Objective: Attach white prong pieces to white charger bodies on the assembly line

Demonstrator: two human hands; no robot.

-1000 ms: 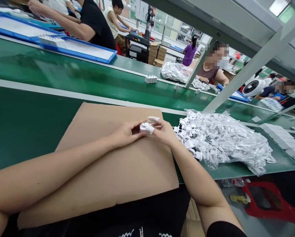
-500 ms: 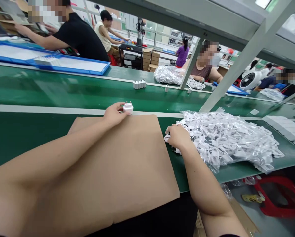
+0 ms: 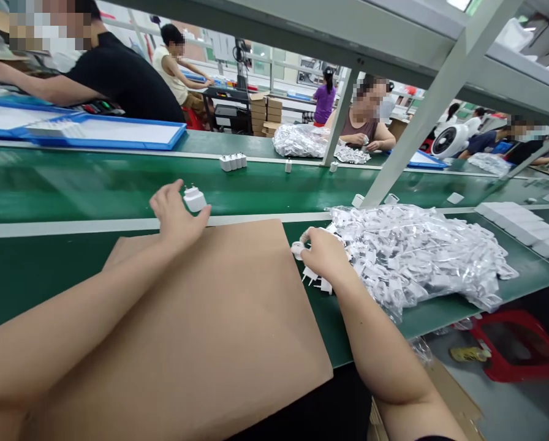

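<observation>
On the green conveyor belt stands a white plug charger (image 3: 194,199), its pins pointing up. My left hand (image 3: 176,214) is beside it with fingers spread and the thumb near its lower side. To the right, my right hand (image 3: 325,252) pinches a small white plug part (image 3: 297,248), partly hidden by the fingers. More white plug parts with thin pins (image 3: 309,275) lie just under that hand. They spill from the mouth of a clear plastic bag (image 3: 421,257) full of such parts. A brown cardboard sheet (image 3: 228,306) lies below my forearms.
Grouped chargers (image 3: 233,162) and a few single ones stand farther along the belt. White boxes (image 3: 522,226) line up at the right. A slanted metal post (image 3: 407,135) rises behind the bag. Co-workers sit across the belt near blue trays (image 3: 132,131). A red stool (image 3: 522,346) is at lower right.
My left hand has moved left and outward over the belt, and its fingers have spread from the charger. My right hand has drawn a white plug part slightly away from the pile.
</observation>
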